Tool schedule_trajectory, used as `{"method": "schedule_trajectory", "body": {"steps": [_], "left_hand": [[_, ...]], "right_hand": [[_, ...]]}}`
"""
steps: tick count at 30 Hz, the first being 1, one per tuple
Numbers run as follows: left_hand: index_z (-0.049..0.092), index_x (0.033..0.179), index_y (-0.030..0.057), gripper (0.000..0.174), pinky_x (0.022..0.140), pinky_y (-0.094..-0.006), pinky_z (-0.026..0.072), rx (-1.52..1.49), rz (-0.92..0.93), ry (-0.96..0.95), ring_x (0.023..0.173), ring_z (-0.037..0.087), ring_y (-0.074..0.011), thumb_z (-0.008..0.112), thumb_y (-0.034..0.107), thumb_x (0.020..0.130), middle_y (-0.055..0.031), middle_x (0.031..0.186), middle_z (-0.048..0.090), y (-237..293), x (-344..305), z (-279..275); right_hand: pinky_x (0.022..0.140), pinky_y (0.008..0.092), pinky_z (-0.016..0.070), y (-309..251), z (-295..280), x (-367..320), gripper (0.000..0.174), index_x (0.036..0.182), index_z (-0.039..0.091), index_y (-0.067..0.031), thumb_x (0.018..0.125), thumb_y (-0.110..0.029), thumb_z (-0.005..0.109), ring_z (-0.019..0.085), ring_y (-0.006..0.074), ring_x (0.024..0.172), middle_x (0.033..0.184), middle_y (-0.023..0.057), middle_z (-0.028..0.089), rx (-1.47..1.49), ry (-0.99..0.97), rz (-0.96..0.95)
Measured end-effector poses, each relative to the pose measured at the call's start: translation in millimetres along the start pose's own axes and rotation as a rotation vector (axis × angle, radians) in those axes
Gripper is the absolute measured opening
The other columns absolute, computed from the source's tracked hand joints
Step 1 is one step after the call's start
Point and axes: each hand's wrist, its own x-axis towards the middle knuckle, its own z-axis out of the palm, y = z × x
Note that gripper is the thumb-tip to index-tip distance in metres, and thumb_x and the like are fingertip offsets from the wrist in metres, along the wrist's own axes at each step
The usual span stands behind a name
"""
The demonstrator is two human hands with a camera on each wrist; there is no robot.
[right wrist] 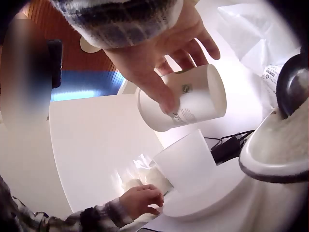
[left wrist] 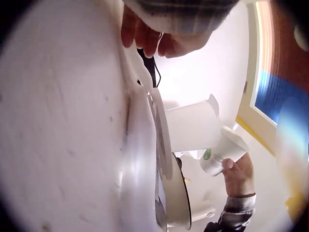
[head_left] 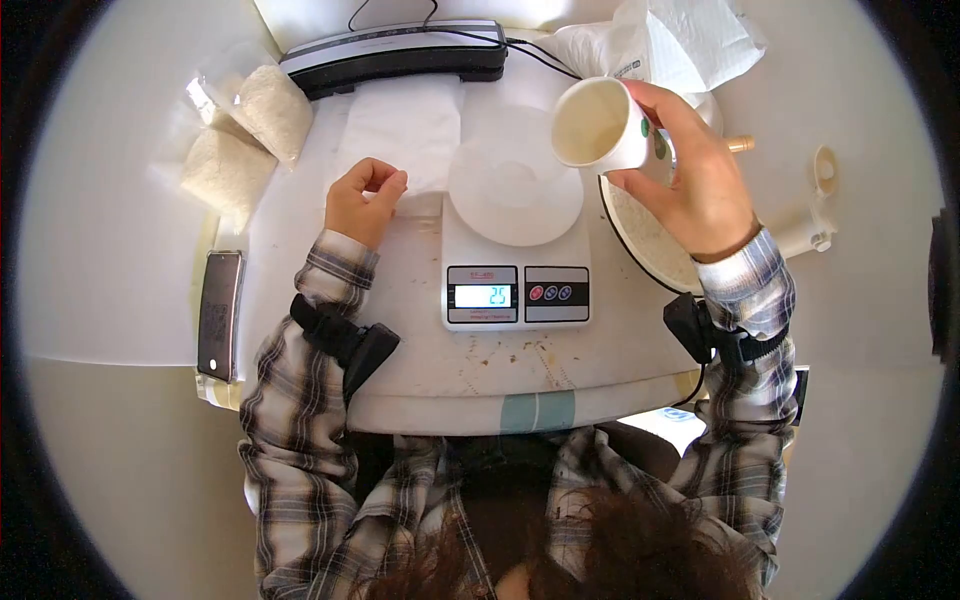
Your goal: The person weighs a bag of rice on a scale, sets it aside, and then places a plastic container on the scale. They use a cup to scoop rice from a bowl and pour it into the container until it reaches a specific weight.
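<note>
My right hand point(head_left: 700, 175) grips a white paper cup point(head_left: 600, 125) with green marks, thumb on one side and fingers on the other. The cup is tilted, its mouth toward the left, in the air above the right of a kitchen scale point(head_left: 515, 275). On the scale's round pan point(head_left: 515, 225) stands a frosted plastic cup point(left wrist: 193, 126) with a pouring lip. The display point(head_left: 485, 296) reads 2.5. My left hand point(head_left: 365, 200) is left of the scale, fingers loosely curled, holding nothing, over the front of a white plastic sheet point(head_left: 400, 130).
A black-and-silver vacuum sealer point(head_left: 395, 55) with cables stands at the back. Two clear bags of pale grains point(head_left: 230, 165) lie at left, above a phone point(head_left: 220, 315). A black-rimmed bowl point(right wrist: 270, 164) of white contents with a black scoop point(right wrist: 292, 84) stands right of the scale.
</note>
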Motion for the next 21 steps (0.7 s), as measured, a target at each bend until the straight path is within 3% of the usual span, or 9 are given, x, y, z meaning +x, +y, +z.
{"method": "schedule_trajectory", "body": {"steps": [4,6,8,10,12,13,15,18,21], "left_hand": [[0.06,0.08,0.0016,0.019,0.052,-0.0221,0.0409,0.03,0.028,0.0,0.055,0.049,-0.0075,0.061,0.021,0.081,-0.0024,0.07,0.058,-0.1,-0.9,0.0],[0.059,0.079,0.0015,0.019,0.053,-0.0216,0.0407,0.043,0.009,-0.008,0.06,0.051,-0.0073,0.061,0.02,0.082,-0.0018,0.069,0.057,2.8,-1.7,0.3],[0.06,0.082,0.0019,0.017,0.055,-0.0221,0.0414,0.064,0.047,-0.015,0.064,0.051,-0.0074,0.061,0.019,0.082,-0.0015,0.072,0.059,0.1,-0.4,-0.3],[0.061,0.085,0.0024,0.016,0.057,-0.0225,0.042,0.085,0.084,-0.021,0.069,0.052,-0.0075,0.06,0.018,0.082,-0.0013,0.076,0.061,6.3,-2.0,0.0],[0.06,0.105,0.007,0.023,0.067,-0.024,0.0466,0.056,0.195,-0.092,0.088,0.054,-0.0088,0.057,0.019,0.086,-0.0012,0.099,0.062,19.5,-4.6,3.1],[0.06,0.105,0.007,0.023,0.067,-0.024,0.0466,0.055,0.194,-0.091,0.088,0.054,-0.0088,0.057,0.019,0.086,-0.0012,0.099,0.062,23.4,-5.4,6.0],[0.053,0.12,0.0085,0.033,0.083,-0.0278,0.0423,-0.051,0.413,-0.226,0.105,0.05,-0.0134,0.052,0.014,0.088,-0.0044,0.117,0.057,29.5,-5.8,11.3],[0.048,0.126,0.0068,0.039,0.096,-0.0316,0.0336,0.062,0.53,-0.304,0.116,0.045,-0.0188,0.05,0.01,0.088,-0.0092,0.127,0.05,36.1,-10.8,13.5],[0.05,0.124,0.0045,0.043,0.1,-0.0331,0.033,0.021,0.549,-0.308,0.116,0.045,-0.0256,0.054,0.005,0.082,-0.0132,0.124,0.05,36.8,-12.9,17.9]], "right_hand": [[0.085,0.0342,0.0439,-0.5,0.1,7.3,0.062,0.12,0.047,-0.0051,0.064,0.003,0.071,0.054,0.0303,0.1,0.109,0.0144,0.055,-0.126,-0.035,-0.034],[0.082,0.0352,0.0446,0.5,0.9,10.3,0.062,0.12,0.048,-0.006,0.063,0.003,0.072,0.054,0.0318,0.099,0.107,0.0149,0.055,-0.166,-0.038,-0.054],[0.075,0.0413,0.0438,2.8,3.7,12.7,0.059,0.116,0.048,-0.007,0.062,-0.001,0.072,0.054,0.0345,0.086,0.092,0.0149,0.056,-0.183,0.032,-0.172],[0.076,0.0412,0.0437,4.0,4.9,13.0,0.06,0.116,0.048,-0.0073,0.062,-0.001,0.073,0.054,0.0343,0.087,0.093,0.0145,0.056,-0.185,0.03,-0.168],[0.076,0.0411,0.0435,4.4,5.4,13.3,0.06,0.116,0.048,-0.0076,0.062,-0.001,0.073,0.054,0.034,0.087,0.093,0.0141,0.056,-0.187,0.029,-0.163],[0.076,0.0411,0.0434,4.1,5.8,13.4,0.06,0.116,0.048,-0.0082,0.062,-0.001,0.073,0.054,0.0337,0.088,0.093,0.0136,0.056,-0.191,0.027,-0.154],[0.076,0.041,0.0432,4.7,6.7,13.8,0.061,0.116,0.048,-0.0087,0.062,-0.001,0.073,0.054,0.0335,0.088,0.093,0.0131,0.056,-0.197,0.025,-0.143],[0.076,0.0405,0.0429,5.3,6.7,13.9,0.061,0.116,0.048,-0.01,0.061,-0.002,0.073,0.054,0.0326,0.087,0.092,0.012,0.055,-0.216,0.024,-0.158],[0.079,0.0379,0.0458,1.6,2.9,15.2,0.066,0.119,0.049,-0.0088,0.059,0.003,0.074,0.054,0.0316,0.092,0.102,0.0127,0.056,-0.254,-0.021,-0.116]]}}
